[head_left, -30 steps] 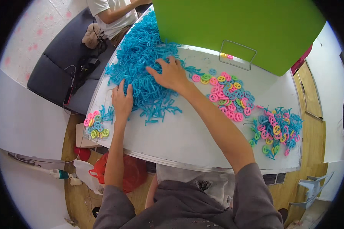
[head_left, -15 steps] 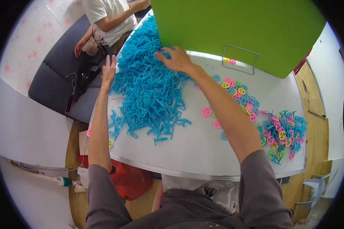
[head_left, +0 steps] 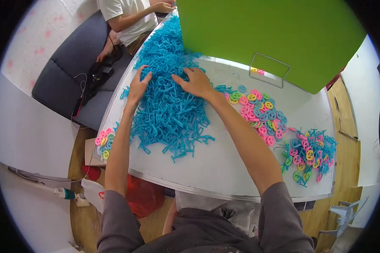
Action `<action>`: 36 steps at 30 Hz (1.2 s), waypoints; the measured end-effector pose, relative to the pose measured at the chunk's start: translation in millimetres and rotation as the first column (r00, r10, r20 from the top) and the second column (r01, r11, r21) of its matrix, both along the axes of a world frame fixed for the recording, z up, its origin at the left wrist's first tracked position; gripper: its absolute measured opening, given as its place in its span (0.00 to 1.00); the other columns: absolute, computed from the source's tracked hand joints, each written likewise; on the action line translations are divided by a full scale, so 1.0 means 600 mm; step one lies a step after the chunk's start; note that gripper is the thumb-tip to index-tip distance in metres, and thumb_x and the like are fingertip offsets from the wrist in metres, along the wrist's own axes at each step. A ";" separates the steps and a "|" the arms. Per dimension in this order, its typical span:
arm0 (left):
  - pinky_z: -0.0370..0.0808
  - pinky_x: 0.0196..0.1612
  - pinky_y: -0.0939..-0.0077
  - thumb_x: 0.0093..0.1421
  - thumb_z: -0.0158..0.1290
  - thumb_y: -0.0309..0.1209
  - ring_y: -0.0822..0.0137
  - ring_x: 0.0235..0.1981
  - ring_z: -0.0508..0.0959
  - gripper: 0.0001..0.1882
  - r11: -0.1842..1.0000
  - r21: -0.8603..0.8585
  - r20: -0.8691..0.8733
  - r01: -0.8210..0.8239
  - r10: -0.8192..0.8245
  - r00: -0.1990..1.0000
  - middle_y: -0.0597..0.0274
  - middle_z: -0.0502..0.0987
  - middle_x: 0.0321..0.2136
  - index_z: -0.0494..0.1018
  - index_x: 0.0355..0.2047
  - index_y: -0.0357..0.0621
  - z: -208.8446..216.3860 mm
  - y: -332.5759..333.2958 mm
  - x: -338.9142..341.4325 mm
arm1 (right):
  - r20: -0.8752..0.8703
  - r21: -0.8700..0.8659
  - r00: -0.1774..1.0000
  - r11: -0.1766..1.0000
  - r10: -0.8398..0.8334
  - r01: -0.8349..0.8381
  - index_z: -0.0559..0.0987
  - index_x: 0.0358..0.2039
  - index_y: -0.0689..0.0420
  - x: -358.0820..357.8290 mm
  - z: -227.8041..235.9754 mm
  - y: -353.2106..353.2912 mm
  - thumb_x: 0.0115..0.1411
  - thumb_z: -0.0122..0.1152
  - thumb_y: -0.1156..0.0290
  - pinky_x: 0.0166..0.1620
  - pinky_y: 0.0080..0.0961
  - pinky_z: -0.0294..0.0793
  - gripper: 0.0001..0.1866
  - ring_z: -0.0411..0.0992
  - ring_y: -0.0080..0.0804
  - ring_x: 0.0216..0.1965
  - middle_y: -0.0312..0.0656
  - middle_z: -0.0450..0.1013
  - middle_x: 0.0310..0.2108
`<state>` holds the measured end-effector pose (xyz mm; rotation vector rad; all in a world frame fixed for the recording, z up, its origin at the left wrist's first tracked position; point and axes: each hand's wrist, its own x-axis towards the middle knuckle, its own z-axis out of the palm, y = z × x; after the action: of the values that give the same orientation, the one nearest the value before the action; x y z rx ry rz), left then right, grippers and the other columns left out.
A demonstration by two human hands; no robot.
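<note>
A large heap of small blue plastic Y-shaped pieces (head_left: 169, 116) spreads over the left part of the white table (head_left: 223, 168). At the heap's left side is my left hand (head_left: 138, 87), thumb and fingers apart, touching the pieces. My right hand (head_left: 196, 83) rests against the heap's right side, its fingers spread as well. Neither hand is closed around a piece. Right of my right forearm lie small pink, yellow, green and blue plastic wheels (head_left: 261, 114). Farther right, a mixed pile (head_left: 310, 155) combines such wheels with blue pieces.
A big green panel (head_left: 266, 36) with a wire handle (head_left: 271, 70) stands at the table's far side. More wheels (head_left: 104, 142) lie by the left edge. A co-worker (head_left: 128, 21) sits on a dark sofa (head_left: 67, 80) at far left. Below the table is a red bag (head_left: 144, 195).
My left hand has come in from beyond the table's left edge to the heap. The right hand has lowered slightly toward me. The heap's sides now look drawn in, and more wheels show.
</note>
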<state>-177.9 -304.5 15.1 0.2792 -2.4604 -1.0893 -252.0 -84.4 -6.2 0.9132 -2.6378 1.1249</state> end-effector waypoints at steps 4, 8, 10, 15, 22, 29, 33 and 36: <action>0.63 0.57 0.66 0.60 0.51 0.44 0.54 0.56 0.69 0.22 0.999 0.043 -0.020 0.012 -0.011 1.000 0.48 0.70 0.53 0.68 0.53 0.53 0.004 0.023 0.025 | -0.009 -0.020 1.000 1.000 -0.004 0.004 0.73 0.50 0.65 0.028 0.000 0.020 0.56 0.49 0.37 0.58 0.41 0.61 0.40 0.64 0.55 0.54 0.61 0.67 0.51; 0.62 0.58 0.67 0.60 0.51 0.44 0.54 0.57 0.67 0.24 0.999 -0.005 -0.029 0.038 -0.038 0.999 0.48 0.70 0.54 0.67 0.56 0.54 0.008 0.042 0.048 | 0.064 -0.026 0.997 0.999 0.031 -0.030 0.73 0.53 0.57 0.038 0.002 0.039 0.55 0.48 0.35 0.62 0.46 0.54 0.39 0.59 0.58 0.58 0.62 0.64 0.53; 0.60 0.60 0.66 0.60 0.52 0.44 0.54 0.59 0.66 0.27 0.999 0.003 0.008 0.045 -0.045 0.999 0.47 0.68 0.55 0.65 0.58 0.54 0.010 0.044 0.062 | 0.047 -0.018 0.999 1.000 0.022 -0.021 0.73 0.53 0.56 0.045 0.002 0.047 0.56 0.48 0.36 0.61 0.46 0.56 0.38 0.60 0.58 0.57 0.61 0.65 0.52; 0.60 0.60 0.64 0.59 0.53 0.44 0.50 0.59 0.65 0.30 0.972 -0.227 -0.085 0.053 -0.074 0.994 0.45 0.65 0.57 0.63 0.60 0.51 0.006 0.031 0.093 | 0.024 -0.023 0.997 0.997 0.073 -0.072 0.74 0.51 0.60 0.056 0.019 0.070 0.59 0.47 0.41 0.57 0.40 0.63 0.35 0.65 0.52 0.54 0.60 0.68 0.51; 0.55 0.63 0.56 0.58 0.54 0.38 0.48 0.62 0.59 0.28 0.916 -0.390 -0.163 0.088 -0.163 0.973 0.46 0.62 0.60 0.65 0.59 0.49 0.058 0.159 0.257 | 0.262 -0.105 0.951 0.984 0.164 -0.141 0.75 0.50 0.55 0.039 0.090 0.230 0.61 0.54 0.58 0.53 0.33 0.67 0.20 0.70 0.41 0.51 0.48 0.71 0.51; 0.43 0.63 0.39 0.54 0.57 0.37 0.34 0.65 0.43 0.28 0.703 -0.528 0.211 0.477 -0.436 0.875 0.48 0.50 0.65 0.67 0.58 0.60 0.021 0.324 0.332 | -0.374 0.155 0.927 0.987 0.022 0.039 0.78 0.43 0.56 0.121 0.007 0.307 0.54 0.61 0.67 0.52 0.38 0.67 0.15 0.70 0.44 0.48 0.45 0.73 0.47; 0.38 0.64 0.39 0.55 0.55 0.36 0.36 0.66 0.41 0.26 0.694 -0.593 0.182 0.408 -0.378 0.908 0.48 0.50 0.65 0.69 0.56 0.59 -0.004 0.333 0.304 | -0.389 0.149 0.919 0.989 0.066 -0.008 0.78 0.41 0.57 0.133 -0.003 0.342 0.54 0.62 0.67 0.52 0.38 0.66 0.14 0.69 0.43 0.48 0.44 0.73 0.45; 0.40 0.64 0.39 0.54 0.57 0.32 0.38 0.66 0.43 0.23 0.720 -0.615 0.113 0.323 -0.325 0.939 0.49 0.52 0.64 0.72 0.52 0.56 -0.002 0.345 0.301 | -0.315 0.172 0.946 0.985 0.073 -0.019 0.79 0.39 0.57 0.143 0.015 0.351 0.52 0.63 0.67 0.50 0.36 0.67 0.13 0.70 0.43 0.46 0.43 0.74 0.41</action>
<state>2.9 -97.6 13.8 -0.3812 -2.7630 -0.3084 -166.3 126.4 2.6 1.0892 -2.4770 0.6981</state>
